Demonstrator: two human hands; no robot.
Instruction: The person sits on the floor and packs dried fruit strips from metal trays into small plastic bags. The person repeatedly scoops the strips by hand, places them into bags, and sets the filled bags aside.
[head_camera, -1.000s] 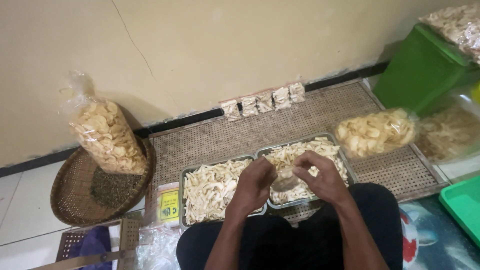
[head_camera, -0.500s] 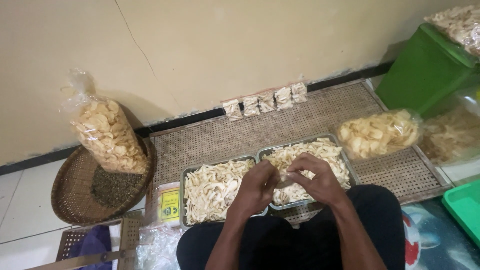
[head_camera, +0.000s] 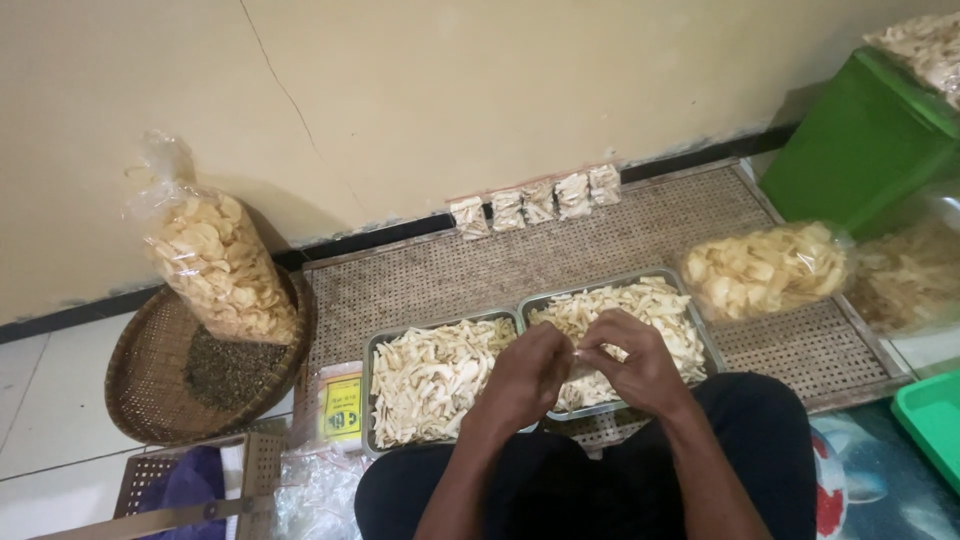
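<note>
Small packet pinched between left hand (head_camera: 525, 375) and right hand (head_camera: 632, 362), mostly hidden, over right tray (head_camera: 700, 335) of pale chips; left tray (head_camera: 372, 400) touching alongside, both on woven mat (head_camera: 620, 240); risk, judged: loose pinch drops chips back into tray.

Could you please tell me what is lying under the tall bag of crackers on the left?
The tall bag of crackers stands in a round woven tray beside a dark heap of small grains. What lies directly beneath the bag is covered.
</note>
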